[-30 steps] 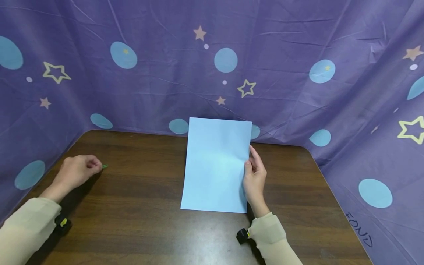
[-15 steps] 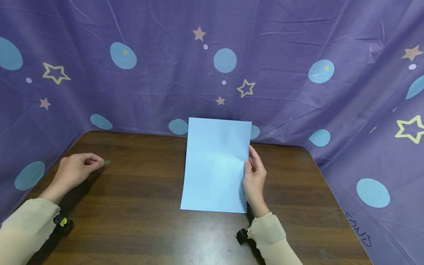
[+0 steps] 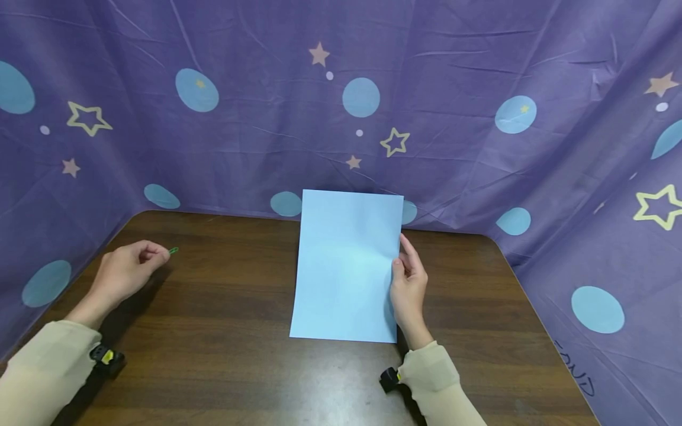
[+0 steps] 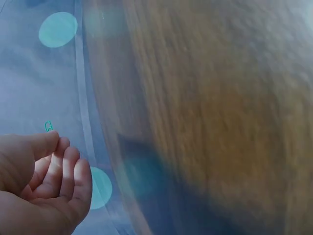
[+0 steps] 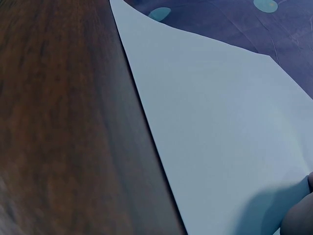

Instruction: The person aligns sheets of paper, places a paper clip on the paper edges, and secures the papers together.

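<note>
Two items held: L-hand grip (image 3: 125, 269), mid-left of head frame, pinches small green clip (image 3: 173, 251) over bench (image 3: 240, 302); R-hand grip (image 3: 409, 290), right of ctr, holds blue sheet (image 3: 346, 266) by its R edge. Sheet, mid-frame, blocks part of bench & star-print purple curtain (image 3: 256, 77) behind.

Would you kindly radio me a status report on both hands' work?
Left grip pinches green clip. Right grip holds paper by its edge. Clip and paper apart; no obstruction seen between.
</note>
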The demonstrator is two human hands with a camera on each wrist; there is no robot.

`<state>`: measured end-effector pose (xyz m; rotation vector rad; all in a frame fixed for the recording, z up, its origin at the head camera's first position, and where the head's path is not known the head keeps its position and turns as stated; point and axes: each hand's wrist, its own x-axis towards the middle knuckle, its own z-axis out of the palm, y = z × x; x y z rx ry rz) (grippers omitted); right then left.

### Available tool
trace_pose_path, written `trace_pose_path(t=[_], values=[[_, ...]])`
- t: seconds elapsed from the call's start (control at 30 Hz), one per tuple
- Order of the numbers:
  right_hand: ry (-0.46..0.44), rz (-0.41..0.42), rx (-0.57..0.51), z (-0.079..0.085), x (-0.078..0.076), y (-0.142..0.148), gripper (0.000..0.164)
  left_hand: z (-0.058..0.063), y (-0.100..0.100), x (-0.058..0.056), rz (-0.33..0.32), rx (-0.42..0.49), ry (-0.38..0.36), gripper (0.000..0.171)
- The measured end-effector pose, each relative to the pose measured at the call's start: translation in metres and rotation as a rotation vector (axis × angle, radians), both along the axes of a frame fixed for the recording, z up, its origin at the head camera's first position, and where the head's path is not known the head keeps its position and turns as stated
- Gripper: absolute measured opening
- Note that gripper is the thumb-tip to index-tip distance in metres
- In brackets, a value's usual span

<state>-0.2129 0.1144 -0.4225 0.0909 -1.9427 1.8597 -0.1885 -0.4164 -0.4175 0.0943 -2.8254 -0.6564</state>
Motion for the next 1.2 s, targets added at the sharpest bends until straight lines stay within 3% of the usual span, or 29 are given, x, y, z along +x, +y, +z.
trace_pose_path(t=[0.33,0.57,1.2], values=[[0.02,0.003,0.001,0.002,0.0,-0.001,0.053,0.008,0.016,-0.003,0.046,0.051,0.047,0.024],[0.018,-0.001,-0.003,0.002,0.0,0.0,0.053,0.014,0.032,-0.009,0.084,0.141,0.043,0.028],[0.011,-0.002,-0.011,0.0,-0.002,0.001,0.054,0.033,0.099,-0.022,0.023,0.364,0.004,0.035]])
